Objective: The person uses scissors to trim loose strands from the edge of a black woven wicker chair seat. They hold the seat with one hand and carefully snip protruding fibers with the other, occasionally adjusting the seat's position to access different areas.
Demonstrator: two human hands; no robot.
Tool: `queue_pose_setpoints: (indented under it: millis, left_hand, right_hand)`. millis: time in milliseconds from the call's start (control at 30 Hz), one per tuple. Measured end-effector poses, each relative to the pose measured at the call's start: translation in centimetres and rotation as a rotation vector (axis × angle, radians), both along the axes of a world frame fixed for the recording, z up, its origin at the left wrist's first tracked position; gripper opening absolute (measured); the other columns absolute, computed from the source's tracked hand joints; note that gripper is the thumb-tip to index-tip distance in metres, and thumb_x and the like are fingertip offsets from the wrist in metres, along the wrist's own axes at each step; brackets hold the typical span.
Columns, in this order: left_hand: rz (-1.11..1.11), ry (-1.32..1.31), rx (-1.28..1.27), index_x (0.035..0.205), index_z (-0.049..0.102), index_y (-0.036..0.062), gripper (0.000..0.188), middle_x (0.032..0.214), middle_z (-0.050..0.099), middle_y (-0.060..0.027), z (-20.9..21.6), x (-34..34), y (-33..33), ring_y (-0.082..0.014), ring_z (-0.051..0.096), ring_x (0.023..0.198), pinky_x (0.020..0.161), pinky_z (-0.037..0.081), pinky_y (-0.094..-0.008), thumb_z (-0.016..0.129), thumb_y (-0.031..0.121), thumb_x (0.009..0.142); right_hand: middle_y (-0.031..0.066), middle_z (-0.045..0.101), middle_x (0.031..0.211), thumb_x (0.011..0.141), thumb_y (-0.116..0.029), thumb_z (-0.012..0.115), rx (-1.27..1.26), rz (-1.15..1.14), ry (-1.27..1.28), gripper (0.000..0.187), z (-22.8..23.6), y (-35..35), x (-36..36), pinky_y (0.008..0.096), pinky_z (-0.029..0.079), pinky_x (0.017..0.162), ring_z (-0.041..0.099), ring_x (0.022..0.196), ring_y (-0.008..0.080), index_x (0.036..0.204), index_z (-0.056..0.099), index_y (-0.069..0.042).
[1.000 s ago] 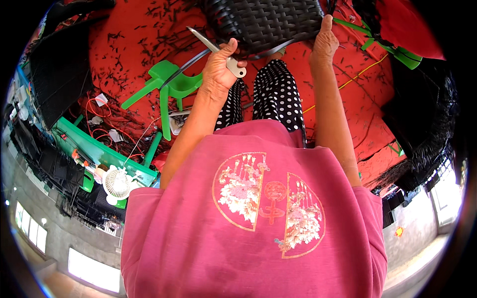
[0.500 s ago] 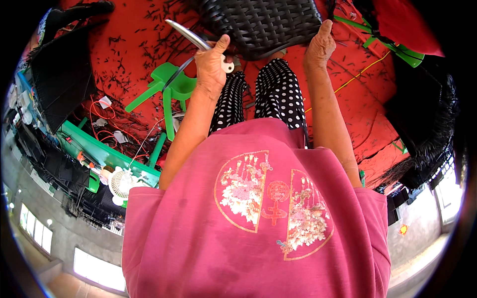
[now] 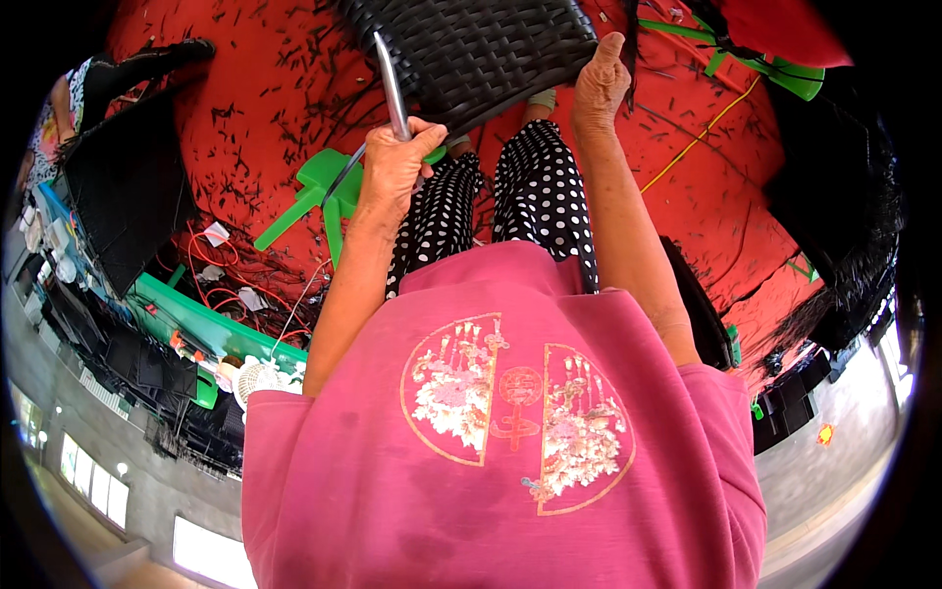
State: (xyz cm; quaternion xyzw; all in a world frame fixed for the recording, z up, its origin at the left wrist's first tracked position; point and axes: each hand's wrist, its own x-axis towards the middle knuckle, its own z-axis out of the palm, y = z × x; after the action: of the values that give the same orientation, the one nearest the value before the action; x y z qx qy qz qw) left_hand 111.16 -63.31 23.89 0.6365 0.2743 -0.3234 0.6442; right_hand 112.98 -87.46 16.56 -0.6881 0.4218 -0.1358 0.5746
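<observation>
A black woven piece [image 3: 471, 49] of flat glossy strands lies before me, its far part cut off by the picture's top. At its right corner my right hand [image 3: 600, 86] grips the edge, thumb up and fingers mostly hidden behind. My left hand [image 3: 391, 169] is closed around a slim silver metal tool [image 3: 392, 88] that points away from me, beside the woven piece's left edge. The tool's handle end is covered by my fingers. Next to that hand, a thin grey strip [image 3: 341, 180] curves down over a green plastic stool [image 3: 322, 175].
Black scraps litter the red floor [image 3: 245, 98]. A yellow cord [image 3: 699, 139] crosses it at right, near another green stool [image 3: 793, 79]. Dark woven panels [image 3: 128, 191] stand at left, beside a person's patterned sleeve [image 3: 47, 128]. A green table edge [image 3: 211, 312] and white fan [image 3: 257, 379] are lower left.
The woven piece has shifted left and tilted, with my right hand moving along on its corner. My left hand has moved slightly down and left, turning the tool more upright.
</observation>
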Motion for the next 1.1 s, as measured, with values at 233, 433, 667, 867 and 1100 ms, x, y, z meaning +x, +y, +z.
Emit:
queue_pose_setpoints:
  millis: [233, 433, 667, 867, 1100]
  left_hand:
    - [0.035, -0.192, 0.159, 0.073, 0.065, 0.0005, 0.012, 0.067, 0.062, -0.0033, -0.4, -1.0, 0.0, -0.0081, 0.054, 0.054, 0.042, 0.046, -0.0221, 0.073, 0.01, 0.076]
    - [0.13, -0.13, 0.097, 0.076, 0.066, 0.0, 0.011, 0.066, 0.061, -0.0034, -1.1, -1.1, -0.1, -0.0089, 0.055, 0.052, 0.043, 0.049, -0.0221, 0.073, 0.008, 0.076]
    - [0.12, -0.078, 0.089, 0.076, 0.063, 0.0017, 0.013, 0.07, 0.064, -0.0065, -2.3, -1.3, 1.2, -0.0113, 0.06, 0.059, 0.042, 0.047, -0.0226, 0.073, 0.01, 0.077]
    - [0.063, -0.065, 0.029, 0.08, 0.063, 0.0013, 0.014, 0.072, 0.064, -0.0071, -2.1, -1.1, 1.6, -0.013, 0.062, 0.062, 0.041, 0.047, -0.0226, 0.073, 0.01, 0.077]
    - [0.021, -0.015, -0.038, 0.086, 0.061, 0.0018, 0.02, 0.072, 0.065, -0.0102, -2.4, -0.6, 0.4, -0.012, 0.056, 0.047, 0.037, 0.042, -0.0219, 0.072, 0.017, 0.08]
  right_hand:
    - [-0.0038, 0.029, 0.052, 0.089, -0.06, 0.041, 0.004, -0.092, -0.027, 0.066, 0.2, 0.5, 0.4, 0.031, 0.029, 0.05, 0.028, 0.052, 0.0119, 0.052, 0.031, -0.006]
    - [-0.0014, 0.04, 0.053, 0.091, -0.059, 0.039, -0.047, -0.066, -0.031, 0.066, 0.9, 0.7, 0.7, 0.0316, 0.034, 0.052, 0.034, 0.052, 0.013, 0.054, 0.043, -0.004]
    - [0.0075, 0.064, 0.086, 0.093, -0.062, 0.022, 0.747, -0.143, -0.269, 0.073, 2.2, 0.7, -1.9, 0.0324, 0.049, 0.071, 0.061, 0.077, 0.0174, 0.098, 0.059, 0.001]
    - [0.0061, 0.064, 0.089, 0.093, -0.046, 0.045, 0.786, -0.021, -0.307, 0.047, 3.0, 1.8, -1.6, 0.0336, 0.052, 0.071, 0.062, 0.08, 0.0174, 0.101, 0.058, -0.001]
    - [0.0046, 0.063, 0.093, 0.09, -0.032, 0.059, 0.656, 0.109, -0.333, 0.034, 1.7, 0.5, -1.8, 0.0295, 0.053, 0.071, 0.061, 0.083, 0.0139, 0.107, 0.055, -0.003]
